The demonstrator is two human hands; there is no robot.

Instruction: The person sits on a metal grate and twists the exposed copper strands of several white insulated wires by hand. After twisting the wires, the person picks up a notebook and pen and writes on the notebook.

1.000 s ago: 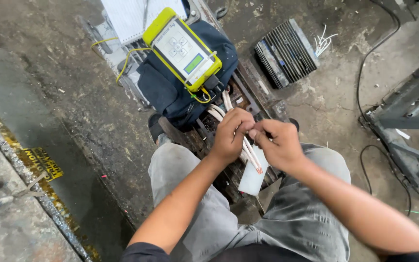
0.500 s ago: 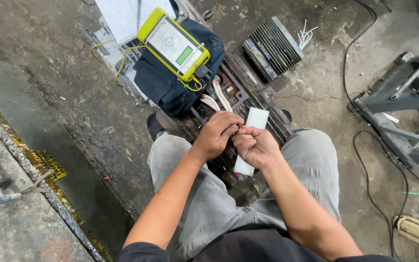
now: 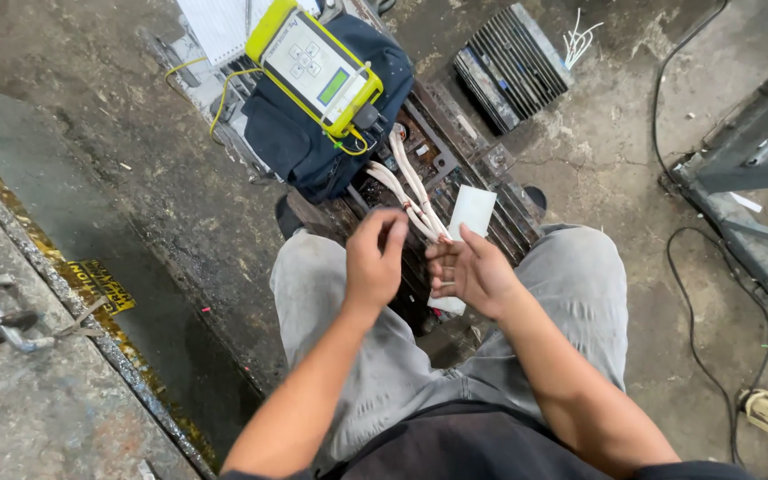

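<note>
2 hands meet over a bundle of white wires between the knees.

Right hand [image 3: 473, 271] lies palm-up and open, fingertips touching the white wires [image 3: 415, 191] and a white card [image 3: 471, 212]. Left hand [image 3: 373, 258] hovers beside it, fingers loosely curled, gripping nothing. Yellow tester [image 3: 317, 67] rests on a dark bag [image 3: 313, 142] behind.

Your tester [image 3: 317, 73] sits on the bag [image 3: 313, 147] at 11 o'clock; the finned block [image 3: 510, 67] at 1; cables [image 3: 411, 187] run between your knees
</note>
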